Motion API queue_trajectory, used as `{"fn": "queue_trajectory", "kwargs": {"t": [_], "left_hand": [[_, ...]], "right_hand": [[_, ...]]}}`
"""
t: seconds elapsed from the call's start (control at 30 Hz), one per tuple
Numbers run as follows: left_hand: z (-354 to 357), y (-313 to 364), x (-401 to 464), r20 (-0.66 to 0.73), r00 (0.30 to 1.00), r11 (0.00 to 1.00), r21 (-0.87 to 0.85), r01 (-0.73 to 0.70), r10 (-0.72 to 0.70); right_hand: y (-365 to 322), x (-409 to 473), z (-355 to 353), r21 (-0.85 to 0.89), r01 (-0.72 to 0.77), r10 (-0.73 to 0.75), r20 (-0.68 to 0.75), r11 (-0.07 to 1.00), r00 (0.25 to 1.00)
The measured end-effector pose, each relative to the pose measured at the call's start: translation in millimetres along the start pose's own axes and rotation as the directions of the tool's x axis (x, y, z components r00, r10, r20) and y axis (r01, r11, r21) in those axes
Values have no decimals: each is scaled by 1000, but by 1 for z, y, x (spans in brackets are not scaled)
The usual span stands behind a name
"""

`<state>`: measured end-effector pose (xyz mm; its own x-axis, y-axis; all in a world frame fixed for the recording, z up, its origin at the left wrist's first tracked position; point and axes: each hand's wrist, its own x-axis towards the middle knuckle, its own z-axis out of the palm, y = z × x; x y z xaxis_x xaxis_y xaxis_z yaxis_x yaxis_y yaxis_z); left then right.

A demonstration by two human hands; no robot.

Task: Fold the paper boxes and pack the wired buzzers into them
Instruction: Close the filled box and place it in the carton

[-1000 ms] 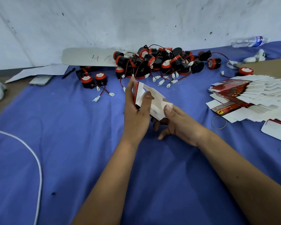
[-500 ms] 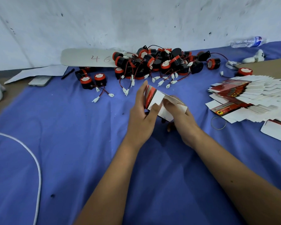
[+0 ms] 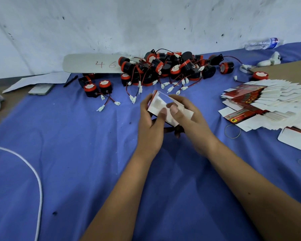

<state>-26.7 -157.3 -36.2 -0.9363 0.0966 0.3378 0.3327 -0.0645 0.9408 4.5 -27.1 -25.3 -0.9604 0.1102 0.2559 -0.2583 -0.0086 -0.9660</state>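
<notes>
A small paper box (image 3: 157, 106), white inside with red print outside, is held up over the blue cloth at mid-table, partly opened into shape. My left hand (image 3: 150, 126) grips its left side, thumb on the white panel. My right hand (image 3: 188, 119) holds the right side, thumb pressing a flap beside the left thumb. A heap of black-and-red wired buzzers (image 3: 170, 66) lies behind the box by the wall. Two more buzzers (image 3: 97, 87) sit apart to the left. A fanned stack of flat boxes (image 3: 268, 103) lies at the right.
The blue cloth (image 3: 76, 153) covers the table. A white cable (image 3: 36, 178) curves at the left. A rubber band (image 3: 232, 130) lies by the flat boxes. A plastic bottle (image 3: 262, 44), a phone (image 3: 41, 88), a pen (image 3: 70, 81) and a card marked 46 (image 3: 94, 63) lie at the back.
Both hands moved the box slightly right and away. My right hand came up from below onto the box, and the box has opened from flat toward a squared shape.
</notes>
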Motion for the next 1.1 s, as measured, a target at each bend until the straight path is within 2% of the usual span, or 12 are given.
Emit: {"fn": "queue_trajectory", "kwargs": {"t": [0.13, 0.23, 0.37, 0.47, 0.6, 0.67, 0.87, 1.03, 1.1], "left_hand": [[-12, -1, 6, -129, 983, 988, -104, 116, -129], [-14, 0, 7, -151, 977, 987, -85, 137, -148], [-9, -1, 3, -99, 995, 992, 117, 37, -25], [-7, -1, 1, -52, 988, 924, 365, -116, 144], [-10, 4, 2, -33, 903, 785, 509, -353, 428], [-13, 5, 3, 15, 870, 718, 558, -416, 492], [-12, 3, 3, 224, 834, 671, 506, -542, 505], [-8, 3, 2, 276, 837, 671, 503, -544, 472], [-10, 4, 3, 288, 831, 651, 520, -553, 476]], "right_hand": [[-1, 0, -4, 176, -82, 49, 181, 981, 982], [-1, 1, -4, 179, -67, 43, 133, 982, 990], [3, 3, -8, 73, -10, 10, -1, 997, 1000], [3, 3, -10, 18, 4, -3, -76, 1000, 997], [3, 3, -10, 81, -21, 23, -30, 996, 999], [2, 2, -10, 106, -11, 12, -5, 994, 1000], [0, 1, -15, 123, 26, -29, 21, 992, 999], [-1, 1, -14, 122, 11, -13, 17, 992, 1000], [-2, 0, -13, 206, -15, 1, 67, 978, 998]]}}
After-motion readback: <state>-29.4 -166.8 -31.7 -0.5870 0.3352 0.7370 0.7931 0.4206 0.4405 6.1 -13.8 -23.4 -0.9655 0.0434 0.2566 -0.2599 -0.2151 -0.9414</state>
